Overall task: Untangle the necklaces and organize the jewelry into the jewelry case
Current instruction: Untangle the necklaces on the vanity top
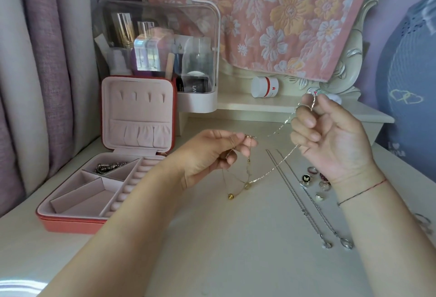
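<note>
My left hand [212, 152] pinches a thin gold necklace [247, 178] above the table; its chains and a gold bead [230, 196] hang down from the fingers. A light twisted chain [280, 129], pinched by the raised fingers of my right hand [330, 136], runs down to the gold tangle. The red jewelry case [77, 222] lies open at the left, with a silver piece [107, 167] in its back compartment. Two silver necklaces [306, 200] lie stretched out on the table at the right, beside several rings [316, 182].
A clear cosmetics organizer [160, 44] stands behind the case. A white jar [264, 86] sits on the low shelf under a floral cloth [283, 18]. Curtains [35, 72] hang at the left. More rings [424, 222] lie at the far right edge.
</note>
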`<action>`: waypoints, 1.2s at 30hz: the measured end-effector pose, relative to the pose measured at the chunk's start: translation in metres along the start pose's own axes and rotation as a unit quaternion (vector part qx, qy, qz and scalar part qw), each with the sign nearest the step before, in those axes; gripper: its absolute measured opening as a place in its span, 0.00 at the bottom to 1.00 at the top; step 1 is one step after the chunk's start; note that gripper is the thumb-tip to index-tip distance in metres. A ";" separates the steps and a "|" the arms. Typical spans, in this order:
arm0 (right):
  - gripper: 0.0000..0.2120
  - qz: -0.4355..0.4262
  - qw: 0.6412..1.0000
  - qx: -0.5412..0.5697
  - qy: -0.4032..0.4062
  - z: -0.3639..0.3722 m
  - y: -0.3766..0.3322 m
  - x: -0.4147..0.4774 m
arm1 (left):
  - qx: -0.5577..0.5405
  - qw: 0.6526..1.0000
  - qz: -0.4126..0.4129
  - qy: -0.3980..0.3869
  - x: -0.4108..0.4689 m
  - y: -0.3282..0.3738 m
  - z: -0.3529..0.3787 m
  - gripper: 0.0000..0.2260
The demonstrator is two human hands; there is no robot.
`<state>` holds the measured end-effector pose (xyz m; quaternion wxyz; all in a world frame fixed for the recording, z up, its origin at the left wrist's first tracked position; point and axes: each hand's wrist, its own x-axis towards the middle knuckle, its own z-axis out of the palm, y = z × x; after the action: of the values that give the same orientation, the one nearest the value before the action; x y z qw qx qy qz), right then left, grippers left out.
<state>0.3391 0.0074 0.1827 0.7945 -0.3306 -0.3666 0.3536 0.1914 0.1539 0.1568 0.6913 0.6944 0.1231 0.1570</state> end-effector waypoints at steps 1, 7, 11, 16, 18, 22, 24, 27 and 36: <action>0.13 0.009 1.000 -0.007 0.005 0.001 0.001 0.000 | -0.008 1.000 0.009 0.002 0.000 0.000 0.000 0.11; 0.13 0.084 0.989 -0.120 0.018 0.006 0.010 0.000 | -0.049 0.997 0.054 0.000 -0.001 0.004 0.002 0.10; 0.12 0.119 0.972 -0.201 -0.023 0.005 0.014 -0.003 | -0.092 0.993 0.076 -0.005 -0.003 0.006 0.003 0.11; 0.11 0.134 0.956 -0.244 -0.089 0.006 0.019 -0.006 | -0.132 0.988 0.082 -0.007 -0.005 0.010 0.004 0.10; 0.10 0.125 0.951 -0.264 -0.098 0.006 0.021 -0.005 | -0.128 0.989 0.080 0.000 -0.006 0.011 0.004 0.10; 0.07 0.082 0.950 -0.296 -0.056 0.005 0.022 -0.004 | -0.122 0.990 0.067 0.030 -0.006 0.011 0.005 0.10; 0.08 0.062 0.955 -0.288 -0.040 0.005 0.020 -0.004 | -0.119 0.990 0.062 0.044 -0.005 0.010 0.005 0.10; 0.08 0.051 0.955 -0.292 -0.029 0.006 0.018 -0.004 | -0.093 0.993 0.055 0.047 -0.005 0.008 0.006 0.08; 0.10 0.045 0.946 -0.317 -0.049 0.010 0.020 -0.005 | 0.002 0.999 0.024 -0.043 -0.006 0.003 0.008 0.12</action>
<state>0.3222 0.0164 0.1702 0.6131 -0.5638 -0.4829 0.2703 0.1889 0.1443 0.1601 0.6906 0.7048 0.0770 0.1428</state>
